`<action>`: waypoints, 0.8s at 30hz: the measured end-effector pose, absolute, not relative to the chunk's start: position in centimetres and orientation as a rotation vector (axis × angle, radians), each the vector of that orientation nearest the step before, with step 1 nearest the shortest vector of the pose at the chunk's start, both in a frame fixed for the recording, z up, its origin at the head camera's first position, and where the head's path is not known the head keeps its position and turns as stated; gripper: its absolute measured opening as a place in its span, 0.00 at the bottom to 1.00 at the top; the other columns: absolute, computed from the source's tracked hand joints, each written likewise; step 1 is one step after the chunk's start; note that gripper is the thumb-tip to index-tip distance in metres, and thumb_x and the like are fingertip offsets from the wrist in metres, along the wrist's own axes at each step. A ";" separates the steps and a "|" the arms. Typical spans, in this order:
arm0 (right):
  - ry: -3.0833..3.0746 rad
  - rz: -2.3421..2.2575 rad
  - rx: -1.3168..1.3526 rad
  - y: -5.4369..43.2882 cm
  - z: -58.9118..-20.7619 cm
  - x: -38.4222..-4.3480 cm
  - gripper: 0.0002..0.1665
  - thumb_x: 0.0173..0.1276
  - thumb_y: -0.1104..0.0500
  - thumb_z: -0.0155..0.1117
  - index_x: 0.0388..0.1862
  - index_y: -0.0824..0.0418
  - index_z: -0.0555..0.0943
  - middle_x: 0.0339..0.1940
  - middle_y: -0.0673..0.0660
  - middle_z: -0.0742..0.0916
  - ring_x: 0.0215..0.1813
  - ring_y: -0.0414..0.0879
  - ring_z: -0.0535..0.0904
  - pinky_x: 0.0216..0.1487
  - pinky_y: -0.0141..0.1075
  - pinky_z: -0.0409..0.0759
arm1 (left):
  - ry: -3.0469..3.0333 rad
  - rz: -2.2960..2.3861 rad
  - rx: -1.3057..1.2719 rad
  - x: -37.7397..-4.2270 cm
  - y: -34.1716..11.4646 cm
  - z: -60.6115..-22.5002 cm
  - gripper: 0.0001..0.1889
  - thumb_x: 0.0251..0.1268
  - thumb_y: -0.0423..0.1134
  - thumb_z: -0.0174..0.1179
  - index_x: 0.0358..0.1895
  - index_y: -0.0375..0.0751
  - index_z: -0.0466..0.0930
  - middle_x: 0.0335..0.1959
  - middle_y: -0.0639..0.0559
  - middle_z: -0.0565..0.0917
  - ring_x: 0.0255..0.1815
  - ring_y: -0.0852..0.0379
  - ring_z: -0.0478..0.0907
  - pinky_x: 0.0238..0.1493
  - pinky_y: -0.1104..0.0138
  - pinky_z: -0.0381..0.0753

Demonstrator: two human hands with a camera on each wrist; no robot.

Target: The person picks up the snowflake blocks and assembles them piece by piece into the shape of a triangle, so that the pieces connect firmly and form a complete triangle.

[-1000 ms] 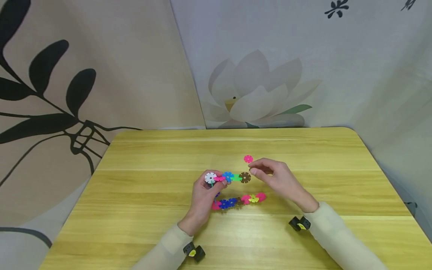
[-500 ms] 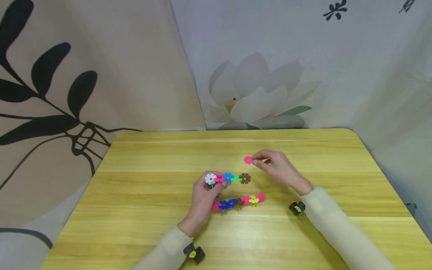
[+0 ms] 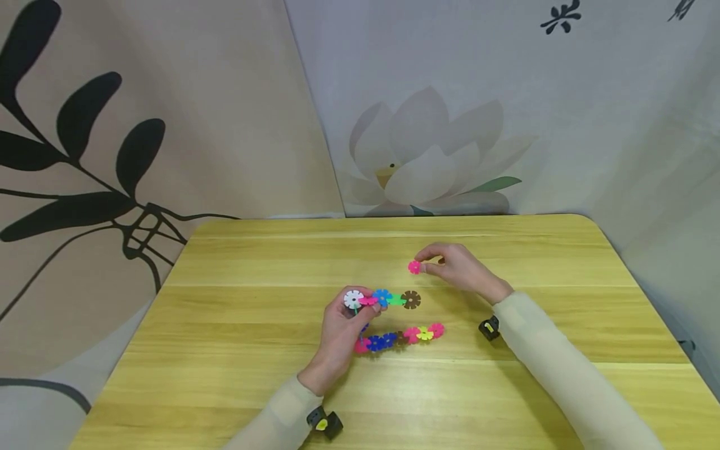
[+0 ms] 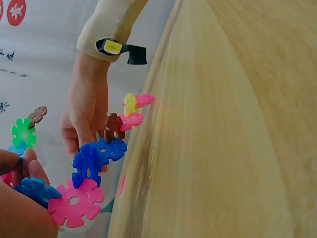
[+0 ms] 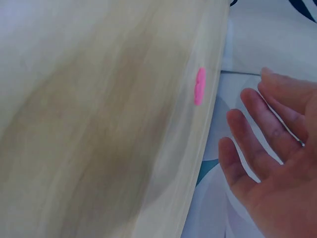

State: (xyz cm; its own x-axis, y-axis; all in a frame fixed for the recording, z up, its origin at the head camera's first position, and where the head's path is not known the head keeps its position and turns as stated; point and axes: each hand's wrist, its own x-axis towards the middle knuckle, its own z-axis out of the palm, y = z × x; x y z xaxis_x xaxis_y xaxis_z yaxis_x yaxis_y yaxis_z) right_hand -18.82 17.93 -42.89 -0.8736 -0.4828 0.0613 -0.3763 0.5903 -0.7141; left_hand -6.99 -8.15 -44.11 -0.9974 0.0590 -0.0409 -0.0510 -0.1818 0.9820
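My left hand (image 3: 336, 334) pinches a chain of notched, flower-shaped plastic linking discs. One arm of the chain runs right from a white disc (image 3: 353, 299) through pink, blue and green to a brown disc (image 3: 411, 300) at its end. The other arm bends round nearer me, with a pink disc (image 4: 75, 202), blue ones, brown, pink, yellow and a pink end disc (image 3: 436, 330). Some links are hidden behind the hand. A loose pink disc (image 5: 199, 87) lies on the table. My right hand (image 3: 462, 270) hovers beside it, fingers parted and holding nothing in the right wrist view.
The wooden table (image 3: 225, 375) has its back edge against curtains with printed leaves and a lotus. Small black cameras (image 3: 489, 327) are strapped at both wrists. The loose disc lies beyond the chain.
My right hand has moved away from beside the brown end disc, farther out to the loose pink disc. The left hand and the chain stay nearly in place.
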 end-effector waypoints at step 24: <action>2.669 -0.849 -0.787 16.7 -44.8 -21.8 0.19 0.71 0.64 0.70 0.59 0.68 0.83 0.54 0.61 0.84 0.57 0.56 0.79 0.63 0.51 0.79 | 1.947 2.361 0.012 -6.9 -8.3 -44.1 0.11 0.66 0.29 0.67 0.50 0.34 0.80 0.42 0.45 0.87 0.45 0.48 0.87 0.51 0.59 0.86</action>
